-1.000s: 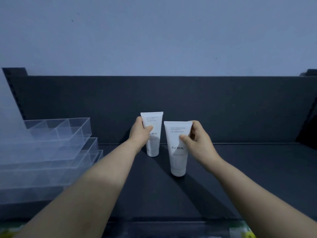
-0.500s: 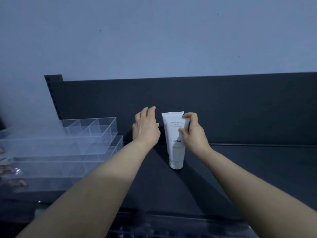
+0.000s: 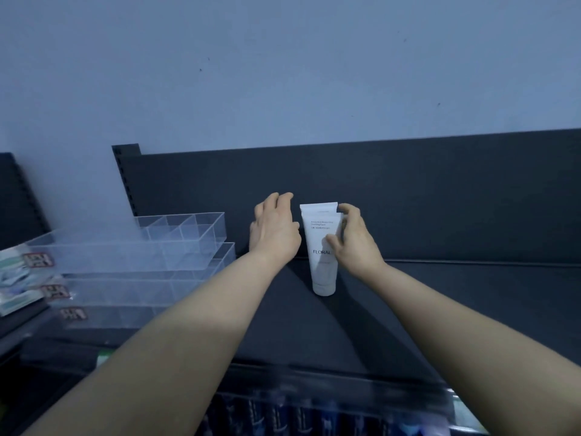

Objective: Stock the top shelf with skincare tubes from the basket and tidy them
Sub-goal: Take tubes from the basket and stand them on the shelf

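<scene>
On top shelf, against dark back panel, recorded a changed layout versus one second back. Logged clear divider trays stacked at left end, apart from the work area. Found no basket anywhere in view.

Noted left hand released, fingers loosely spread, just beside front tube on its left; had gripped rear tube a second earlier. Could not tell whether thumb touched front tube. Noted right hand grasping front tube, thumb across printed face, fingers curled round right edge near crimp.

Found front tube upright on its cap, near back of shelf, shifted from earlier spot beside its partner. Found rear tube almost wholly hidden directly behind, apparently only a thin strip of crimp showing along the top; earlier stood clearly apart, side by side.

Judged lining-up of the pair into a front-to-back file nearly done. Judged right-hand release the next step, with slight risk of toppling a narrow-based tube. Judged stocking barely started: only two tubes placed, much bare shelf left at right.
</scene>
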Demonstrator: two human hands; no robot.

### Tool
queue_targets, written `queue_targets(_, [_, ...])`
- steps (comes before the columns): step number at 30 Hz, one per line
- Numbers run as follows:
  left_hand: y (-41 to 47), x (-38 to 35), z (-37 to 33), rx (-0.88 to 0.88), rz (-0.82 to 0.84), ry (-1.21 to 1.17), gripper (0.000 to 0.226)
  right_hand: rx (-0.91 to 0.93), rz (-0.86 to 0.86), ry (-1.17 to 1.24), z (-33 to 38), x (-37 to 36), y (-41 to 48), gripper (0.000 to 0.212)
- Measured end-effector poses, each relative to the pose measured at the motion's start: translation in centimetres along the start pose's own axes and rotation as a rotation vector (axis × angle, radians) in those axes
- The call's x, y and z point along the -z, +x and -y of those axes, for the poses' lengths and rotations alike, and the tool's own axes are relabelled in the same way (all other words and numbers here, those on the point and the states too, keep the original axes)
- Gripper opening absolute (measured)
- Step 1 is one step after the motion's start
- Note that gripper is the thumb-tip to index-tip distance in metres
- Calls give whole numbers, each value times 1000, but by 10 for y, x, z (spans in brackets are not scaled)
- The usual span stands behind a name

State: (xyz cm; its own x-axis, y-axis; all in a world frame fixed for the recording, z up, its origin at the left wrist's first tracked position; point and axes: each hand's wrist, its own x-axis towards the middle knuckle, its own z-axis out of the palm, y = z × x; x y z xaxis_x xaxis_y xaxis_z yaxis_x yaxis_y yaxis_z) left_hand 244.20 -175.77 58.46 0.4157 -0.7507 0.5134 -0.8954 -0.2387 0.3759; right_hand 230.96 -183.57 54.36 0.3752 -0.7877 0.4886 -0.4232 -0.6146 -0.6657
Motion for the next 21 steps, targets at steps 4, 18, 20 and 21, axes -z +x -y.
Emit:
queue_targets(4, [-28,7,-18,17,35,84,56,-9,31,-254,-16,24,-19,63])
queue_targets(18, [-179,-11,-92,17,196,278,50,141,266,-555,-69,110,-145,54])
queue_targets(20, [-198,-9,-106,10,191,245,50,144,245,-544,-70,125,-171,54])
queue_targets(21, [-210,-9,-113,-4,192,227,50,138,233,-538,-72,134,-186,54])
